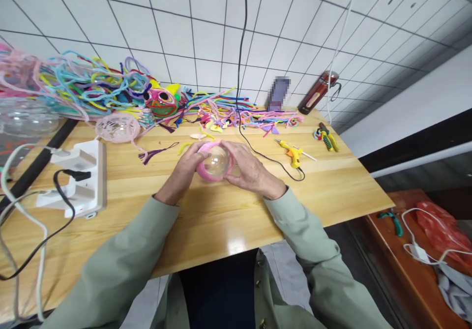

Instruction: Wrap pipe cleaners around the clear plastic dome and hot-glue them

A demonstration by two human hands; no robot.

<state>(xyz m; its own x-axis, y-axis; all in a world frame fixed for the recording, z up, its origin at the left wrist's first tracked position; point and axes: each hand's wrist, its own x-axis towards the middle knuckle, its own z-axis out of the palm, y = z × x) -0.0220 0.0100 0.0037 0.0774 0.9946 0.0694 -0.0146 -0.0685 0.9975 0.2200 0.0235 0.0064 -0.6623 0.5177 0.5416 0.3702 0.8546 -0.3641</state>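
Between my two hands, just over the middle of the wooden table, is a clear plastic ball with fuzzy pink pipe cleaner wrapped around its rim. My left hand grips its left side, thumb across the pink band. On the right side, my right hand curls its fingers and thumb around the ball. Behind the hands lie a bent yellow pipe cleaner and small loose pieces. A yellow glue gun rests to the right of my right hand.
A white power strip with plugged-in cords stands at left. Piled pipe cleaners, a decorated face ball and a pale pink wrapped ball line the back. A thermos, phone and pliers are at right. A black cord hangs down.
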